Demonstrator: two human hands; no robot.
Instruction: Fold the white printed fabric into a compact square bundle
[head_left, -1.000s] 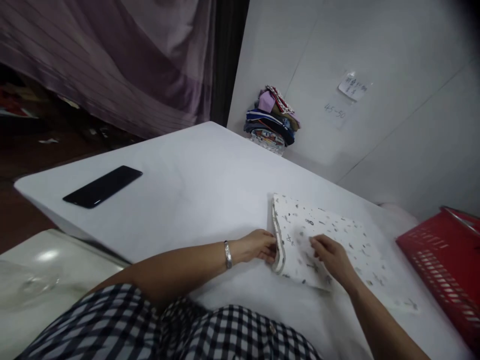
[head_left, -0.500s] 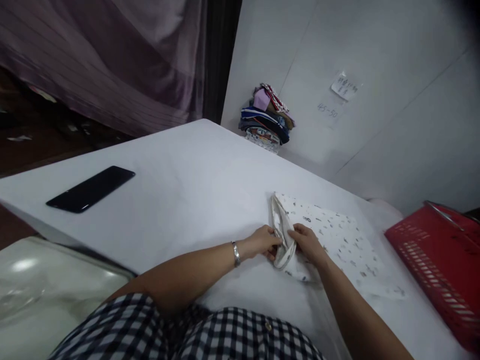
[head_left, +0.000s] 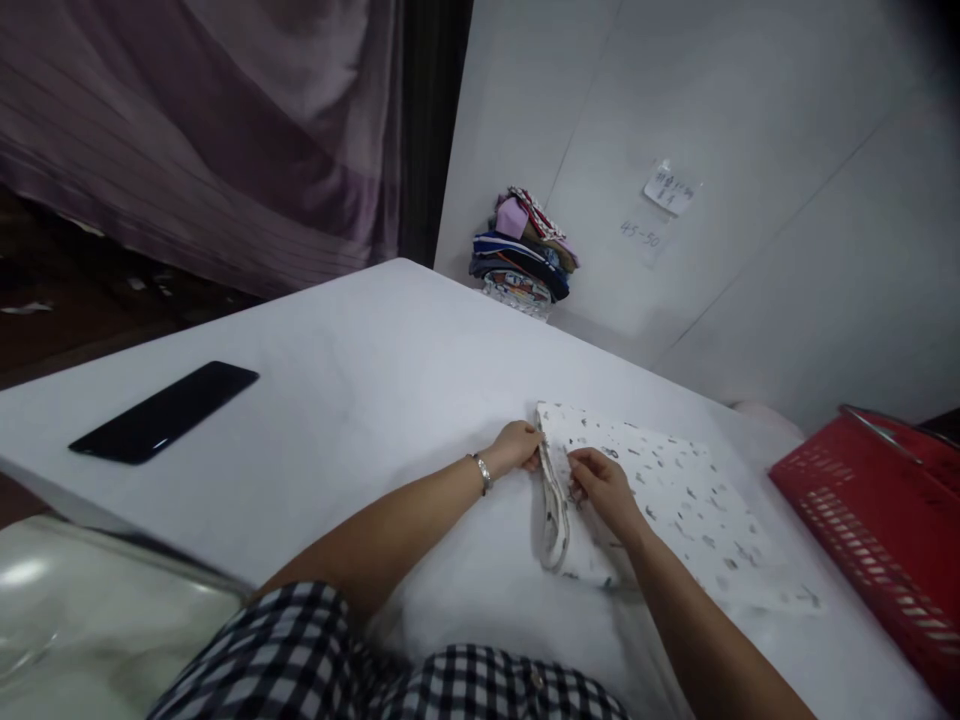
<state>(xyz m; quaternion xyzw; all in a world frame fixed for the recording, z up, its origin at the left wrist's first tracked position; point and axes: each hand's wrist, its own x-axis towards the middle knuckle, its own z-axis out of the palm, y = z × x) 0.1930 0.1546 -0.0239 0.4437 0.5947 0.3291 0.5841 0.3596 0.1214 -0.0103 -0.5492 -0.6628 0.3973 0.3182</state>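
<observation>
A white cloth with small dark prints lies on the white table, its left edge turned over into a narrow fold. My left hand pinches the far part of that folded edge, and a silver bracelet circles the wrist. On the near side of it, my right hand has thumb and fingers closed on the fold. Between the hands and my body, the near end of the fold forms a loose loop. Whether the cloth is a garment or a plain piece, I cannot tell.
A black phone lies at the table's left. At the right edge stands a red plastic basket. Folded clothes are stacked by the wall behind the table. A pale glossy seat is at lower left.
The cloth's left edge was gaping open and is now folded over flatter. My left hand has moved away from me along the edge, while my right hand stays near its place.
</observation>
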